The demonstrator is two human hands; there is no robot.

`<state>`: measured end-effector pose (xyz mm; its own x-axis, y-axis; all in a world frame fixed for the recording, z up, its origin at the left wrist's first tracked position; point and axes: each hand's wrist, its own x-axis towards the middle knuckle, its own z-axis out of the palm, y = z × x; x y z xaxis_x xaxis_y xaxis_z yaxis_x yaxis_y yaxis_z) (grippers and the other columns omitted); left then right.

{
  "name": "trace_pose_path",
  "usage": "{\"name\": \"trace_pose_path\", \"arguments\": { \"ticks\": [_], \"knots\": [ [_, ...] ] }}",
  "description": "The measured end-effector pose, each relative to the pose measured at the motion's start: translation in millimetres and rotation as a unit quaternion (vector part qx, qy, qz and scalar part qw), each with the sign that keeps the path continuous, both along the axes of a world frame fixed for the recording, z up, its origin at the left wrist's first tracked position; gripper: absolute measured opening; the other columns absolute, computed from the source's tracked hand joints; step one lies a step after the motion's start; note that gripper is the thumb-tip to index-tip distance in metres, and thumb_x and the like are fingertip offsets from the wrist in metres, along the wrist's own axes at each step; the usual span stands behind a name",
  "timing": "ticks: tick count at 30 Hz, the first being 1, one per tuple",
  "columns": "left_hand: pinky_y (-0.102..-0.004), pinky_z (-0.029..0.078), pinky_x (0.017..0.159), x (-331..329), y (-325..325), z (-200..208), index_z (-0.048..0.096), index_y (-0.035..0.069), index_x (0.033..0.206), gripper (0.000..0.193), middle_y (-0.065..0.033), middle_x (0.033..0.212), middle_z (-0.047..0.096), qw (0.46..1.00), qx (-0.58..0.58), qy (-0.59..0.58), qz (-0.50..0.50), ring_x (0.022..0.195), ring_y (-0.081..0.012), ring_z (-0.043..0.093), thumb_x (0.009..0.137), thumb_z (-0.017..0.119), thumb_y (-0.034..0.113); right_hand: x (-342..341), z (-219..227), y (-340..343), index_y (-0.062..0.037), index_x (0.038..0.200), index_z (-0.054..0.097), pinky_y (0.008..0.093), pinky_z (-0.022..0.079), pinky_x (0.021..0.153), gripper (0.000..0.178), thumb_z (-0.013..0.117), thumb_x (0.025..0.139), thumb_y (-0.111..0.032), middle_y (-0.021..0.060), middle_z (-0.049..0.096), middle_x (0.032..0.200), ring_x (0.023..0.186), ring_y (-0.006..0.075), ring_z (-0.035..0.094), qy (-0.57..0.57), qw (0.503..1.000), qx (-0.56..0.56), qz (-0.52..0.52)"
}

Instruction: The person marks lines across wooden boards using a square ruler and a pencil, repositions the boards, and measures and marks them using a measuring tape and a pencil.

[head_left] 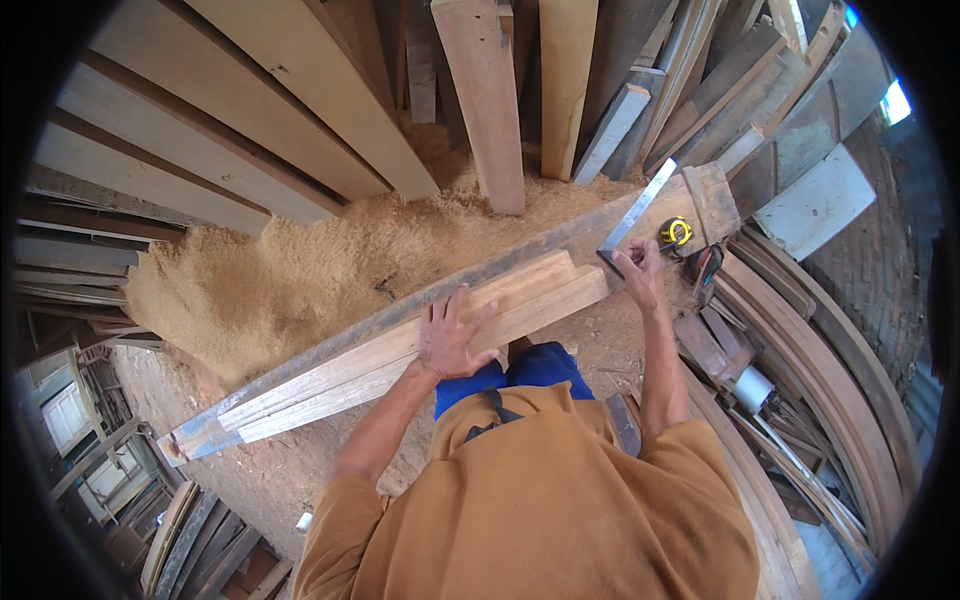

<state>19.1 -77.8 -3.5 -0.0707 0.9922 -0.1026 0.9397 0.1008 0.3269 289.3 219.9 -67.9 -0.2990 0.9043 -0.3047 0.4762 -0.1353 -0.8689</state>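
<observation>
My left hand [455,335] lies with fingers spread across two pale wooden boards [540,303], pressed side by side on a long worn bench plank [355,330]. The boards run diagonally from lower left to upper right, and their right ends are not level. Just past those ends, my right hand [643,270] pinches the dark stock of a try square [640,207], whose metal blade points up and away to the right. A yellow and black tape measure [676,231] sits on the plank right beside that hand.
A red and black tool [704,264] lies right of the tape measure. Sawdust [240,290] is heaped beyond the bench. Planks [480,100] stand along the far side, and curved timbers [810,340] are stacked at the right. More wood pieces [195,545] lie at lower left.
</observation>
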Motion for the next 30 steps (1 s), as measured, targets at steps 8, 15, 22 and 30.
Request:
{"name": "trace_pose_path", "arguments": {
  "ticks": [8, 15, 22, 30],
  "knots": [
    [-0.0552, 0.039, 0.103, -2.3, 13.3, -21.2, 0.034, 0.015, 0.165, 0.084, -0.0192, 0.146, 0.051, 0.994, -0.102, -0.021, 0.042, 0.122, -0.0395, 0.051, 0.095, 0.062, 0.052, 27.6, 53.1, 14.7, 0.0003, 0.120, 0.054, 0.0387, 0.054, 0.078, 0.051, 0.085, 0.084, -0.019, 0.0141, 0.068, 0.093, 0.086, 0.0259, 0.067, -0.174, 0.967, 0.033, 0.181],
    [-0.0514, 0.047, 0.101, -6.9, 24.8, -39.1, 0.036, 0.012, 0.164, 0.085, -0.0164, 0.127, 0.064, 0.995, -0.078, -0.004, 0.067, 0.114, -0.0362, 0.059, 0.097, 0.059, 0.057, 53.0, 40.3, 7.4, -0.0038, 0.114, 0.070, 0.0460, 0.057, 0.081, 0.037, 0.065, 0.100, -0.038, 0.0220, 0.074, 0.108, 0.101, 0.0363, 0.073, -0.381, 0.900, 0.075, 0.199],
    [-0.0505, 0.049, 0.104, -14.5, 36.9, -27.3, 0.029, 0.006, 0.165, 0.092, -0.0218, 0.124, 0.068, 0.983, -0.152, -0.051, 0.084, 0.117, -0.0412, 0.061, 0.097, 0.061, 0.058, 43.9, 10.9, 26.5, -0.0019, 0.118, 0.067, 0.0541, 0.055, 0.093, 0.045, 0.069, 0.096, -0.041, 0.0299, 0.069, 0.122, 0.116, 0.0439, 0.067, -0.463, 0.854, 0.002, 0.238],
    [-0.0506, 0.051, 0.105, -24.0, 49.3, -21.0, 0.035, 0.009, 0.160, 0.099, -0.0226, 0.137, 0.065, 0.978, -0.174, -0.058, 0.099, 0.126, -0.0420, 0.062, 0.086, 0.074, 0.062, 35.8, -34.9, 3.3, -0.0058, 0.110, 0.065, 0.0540, 0.053, 0.089, 0.040, 0.085, 0.084, -0.029, 0.0210, 0.065, 0.107, 0.112, 0.0438, 0.065, -0.363, 0.903, 0.110, 0.202]
  ]
}}
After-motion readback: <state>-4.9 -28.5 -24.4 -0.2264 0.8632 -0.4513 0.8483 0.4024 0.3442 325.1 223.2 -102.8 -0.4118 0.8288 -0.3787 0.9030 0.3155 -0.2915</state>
